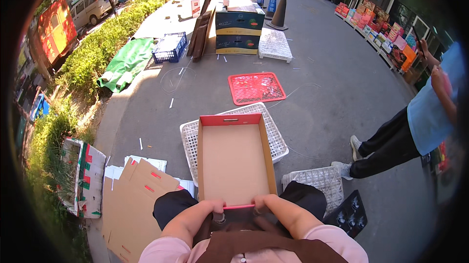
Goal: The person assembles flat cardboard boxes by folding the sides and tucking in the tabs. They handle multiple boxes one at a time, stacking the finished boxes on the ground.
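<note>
A shallow open cardboard box (237, 158), plain brown inside with a red far edge, lies in front of me over a white plastic crate (276, 133). Nothing shows inside the box. My left hand (214, 207) is closed on the left part of its near edge. Further right on that same edge, my right hand (264, 201) is closed too. The fingertips of both hands are partly hidden behind the cardboard. My knees are on either side of the box's near end.
Flattened cardboard sheets (132, 204) lie at my left. To the right are another white crate (320, 182) and a black tray (349, 214); a person (425, 116) stands beyond them. Ahead lie a red plastic lattice (256, 88) and stacked dark cartons (238, 31).
</note>
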Tool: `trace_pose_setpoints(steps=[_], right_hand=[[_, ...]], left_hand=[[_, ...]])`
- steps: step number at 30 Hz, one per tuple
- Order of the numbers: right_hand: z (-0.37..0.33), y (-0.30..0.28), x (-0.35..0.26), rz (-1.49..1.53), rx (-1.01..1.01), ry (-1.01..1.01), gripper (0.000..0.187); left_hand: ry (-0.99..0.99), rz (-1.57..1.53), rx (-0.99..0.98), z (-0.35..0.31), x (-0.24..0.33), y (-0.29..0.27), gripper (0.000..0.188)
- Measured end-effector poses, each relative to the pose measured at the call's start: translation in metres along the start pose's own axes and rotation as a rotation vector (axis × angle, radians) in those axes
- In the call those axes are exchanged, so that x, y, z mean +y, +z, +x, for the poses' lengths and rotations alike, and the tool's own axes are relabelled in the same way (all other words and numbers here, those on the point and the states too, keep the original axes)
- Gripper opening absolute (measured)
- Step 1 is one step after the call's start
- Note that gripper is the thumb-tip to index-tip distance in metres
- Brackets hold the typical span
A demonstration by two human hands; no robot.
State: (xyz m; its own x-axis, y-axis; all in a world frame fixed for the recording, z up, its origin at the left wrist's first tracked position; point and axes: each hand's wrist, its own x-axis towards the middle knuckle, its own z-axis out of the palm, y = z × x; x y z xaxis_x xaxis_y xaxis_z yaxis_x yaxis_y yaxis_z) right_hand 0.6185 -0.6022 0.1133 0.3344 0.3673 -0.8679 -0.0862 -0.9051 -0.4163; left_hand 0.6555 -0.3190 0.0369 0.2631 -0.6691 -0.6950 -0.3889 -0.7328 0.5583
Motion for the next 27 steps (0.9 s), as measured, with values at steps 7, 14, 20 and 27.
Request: trace_pose_setpoints(steps=[7,14,20,27], right_hand=[[-0.012,-0.007,0.002,0.078,-0.145,0.06,0.041],[0.012,0.01,0.031,0.117,-0.09,0.115,0.052],[-0.008,-0.003,0.004,-0.139,-0.103,-0.034,0.048],[-0.012,-0.006,0.001,-0.037,-0.092,0.091,0.027]], left_hand=[[-0.106,-0.103,-0.203,-0.003,0.022,-0.029,0.049],[-0.132,-0.09,-0.144,-0.005,0.024,-0.021,0.054],[-0.154,-0.049,-0.197,-0.004,0.01,-0.024,0.049],[-0.184,-0.164,-0.253,-0.002,0.009,-0.027,0.045]])
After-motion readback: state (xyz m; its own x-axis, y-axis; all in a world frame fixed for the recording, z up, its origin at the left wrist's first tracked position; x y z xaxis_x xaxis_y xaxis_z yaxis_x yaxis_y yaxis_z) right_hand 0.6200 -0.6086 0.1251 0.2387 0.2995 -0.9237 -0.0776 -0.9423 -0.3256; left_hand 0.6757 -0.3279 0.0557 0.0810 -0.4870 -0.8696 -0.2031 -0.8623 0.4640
